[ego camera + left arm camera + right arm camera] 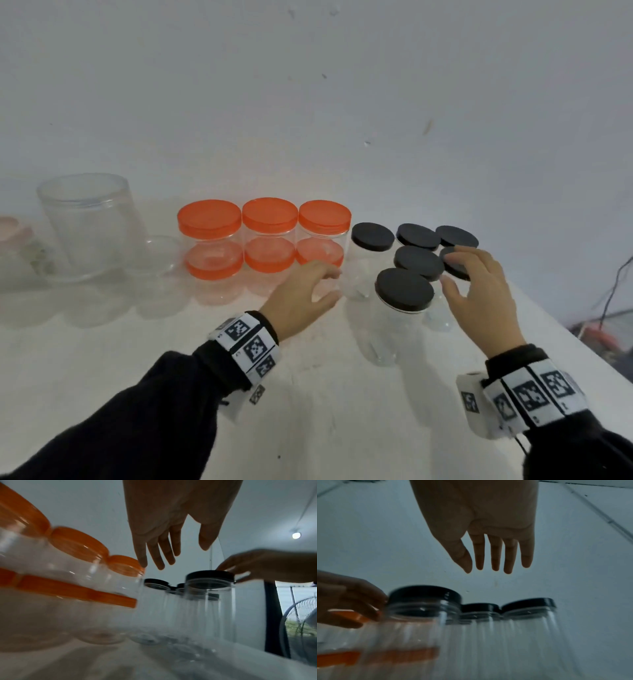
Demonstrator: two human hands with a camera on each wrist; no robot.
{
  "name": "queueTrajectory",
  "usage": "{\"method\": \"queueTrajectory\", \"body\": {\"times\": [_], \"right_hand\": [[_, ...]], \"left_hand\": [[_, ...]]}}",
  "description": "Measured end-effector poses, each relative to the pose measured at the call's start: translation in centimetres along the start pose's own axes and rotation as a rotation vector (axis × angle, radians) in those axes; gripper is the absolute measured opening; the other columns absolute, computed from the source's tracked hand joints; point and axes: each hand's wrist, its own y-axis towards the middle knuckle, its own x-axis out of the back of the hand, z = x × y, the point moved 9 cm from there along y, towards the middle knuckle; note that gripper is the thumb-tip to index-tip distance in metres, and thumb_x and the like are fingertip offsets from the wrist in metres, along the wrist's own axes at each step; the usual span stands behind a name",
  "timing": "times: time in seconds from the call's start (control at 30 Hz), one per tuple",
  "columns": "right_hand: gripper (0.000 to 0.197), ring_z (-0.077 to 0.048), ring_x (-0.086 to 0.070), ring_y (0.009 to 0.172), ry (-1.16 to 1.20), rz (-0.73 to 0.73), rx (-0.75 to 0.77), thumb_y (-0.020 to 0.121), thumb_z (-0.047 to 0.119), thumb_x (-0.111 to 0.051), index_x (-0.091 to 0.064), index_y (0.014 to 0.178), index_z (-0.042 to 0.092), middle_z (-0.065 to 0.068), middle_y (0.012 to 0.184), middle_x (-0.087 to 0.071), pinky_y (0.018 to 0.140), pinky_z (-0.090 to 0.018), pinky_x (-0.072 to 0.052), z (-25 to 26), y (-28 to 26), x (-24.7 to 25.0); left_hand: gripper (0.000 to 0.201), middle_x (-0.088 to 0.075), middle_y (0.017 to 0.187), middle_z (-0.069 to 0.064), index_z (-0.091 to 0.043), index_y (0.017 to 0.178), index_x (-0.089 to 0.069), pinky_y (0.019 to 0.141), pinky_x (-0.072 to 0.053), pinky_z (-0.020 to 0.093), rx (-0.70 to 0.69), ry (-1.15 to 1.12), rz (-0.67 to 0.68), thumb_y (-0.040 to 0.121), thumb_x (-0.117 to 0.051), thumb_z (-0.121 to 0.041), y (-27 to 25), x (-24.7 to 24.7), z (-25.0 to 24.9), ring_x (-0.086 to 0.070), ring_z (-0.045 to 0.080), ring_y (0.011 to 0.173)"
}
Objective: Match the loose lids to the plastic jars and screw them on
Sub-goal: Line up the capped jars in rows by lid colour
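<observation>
Black-lidded jars (pixel 404 291) stood packed by the table's right edge (pixel 561 329), right hand (pixel 479 291) spread over them, left hand (pixel 301 294) relaxed beside the orange-lidded jars (pixel 267 240); neither held anything. Left wrist view: fingers (pixel 159 555) hung loose above the nearest orange lid (pixel 125 565) (blurred); a careless sweep could topple light jars. Right wrist view: straight fingers (pixel 494 555) hovered clear above the black lids (pixel 426 593); open room lay only toward the person.

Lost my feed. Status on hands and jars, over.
Left hand and right hand open, holding nothing. Black-lidded jars and orange-lidded jars capped. Big clear jar far left, open top. Nothing blocking.
</observation>
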Motion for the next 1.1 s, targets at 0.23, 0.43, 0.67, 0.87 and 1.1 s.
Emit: {"method": "queueTrajectory", "body": {"times": [0.23,0.43,0.67,0.87,1.1], "right_hand": [[0.055,-0.033,-0.032,0.127,-0.048,0.176,-0.144,0.081,0.023,-0.071,-0.049,0.129,0.011,-0.013,0.143,-0.032,0.093,-0.041,-0.039,-10.4,2.0,-2.4],[0.057,-0.024,-0.038,0.121,0.132,0.218,-0.070,0.077,0.032,-0.074,-0.050,0.128,0.020,-0.006,0.137,-0.034,0.090,-0.032,-0.038,-14.3,3.8,-4.0],[0.053,0.002,-0.047,0.095,0.378,0.282,0.073,0.068,0.020,-0.082,-0.056,0.114,0.021,0.000,0.116,-0.041,0.078,-0.016,-0.040,-14.9,3.9,-3.3],[0.055,0.004,-0.045,0.107,0.515,0.411,0.217,0.064,0.023,-0.085,-0.057,0.111,0.029,0.004,0.116,-0.042,0.074,-0.005,-0.045,-13.7,1.6,-2.5],[0.054,0.000,-0.045,0.113,0.654,0.568,0.438,0.063,0.048,-0.070,-0.054,0.114,0.038,0.012,0.124,-0.041,0.079,-0.003,-0.043,-8.9,-1.6,-2.9]], "left_hand": [[0.099,-0.027,0.143,-0.005,-0.019,0.143,-0.021,0.107,-0.030,0.030,0.246,-0.180,0.079,0.067,-0.079,-0.044,3.1,-8.4,-2.4,-0.029,0.009,0.130],[0.103,-0.041,0.131,-0.013,-0.028,0.135,-0.030,0.095,-0.036,0.010,0.351,-0.359,-0.159,0.049,-0.082,-0.051,3.5,-12.1,-2.0,-0.041,-0.002,0.120],[0.087,-0.044,0.119,-0.018,-0.032,0.128,-0.036,0.083,-0.037,0.006,0.417,-0.252,-0.397,0.055,-0.083,-0.040,2.1,-9.8,-1.6,-0.043,-0.008,0.110],[0.082,-0.042,0.125,-0.006,-0.023,0.131,-0.038,0.088,-0.036,0.016,0.525,-0.112,-0.589,0.064,-0.085,-0.027,0.7,-6.1,1.0,-0.043,0.009,0.113],[0.063,-0.045,0.105,-0.019,-0.029,0.112,-0.042,0.075,-0.034,0.003,0.542,-0.068,-0.717,0.066,-0.083,-0.017,-0.5,-2.7,2.4,-0.046,-0.009,0.096]]}}
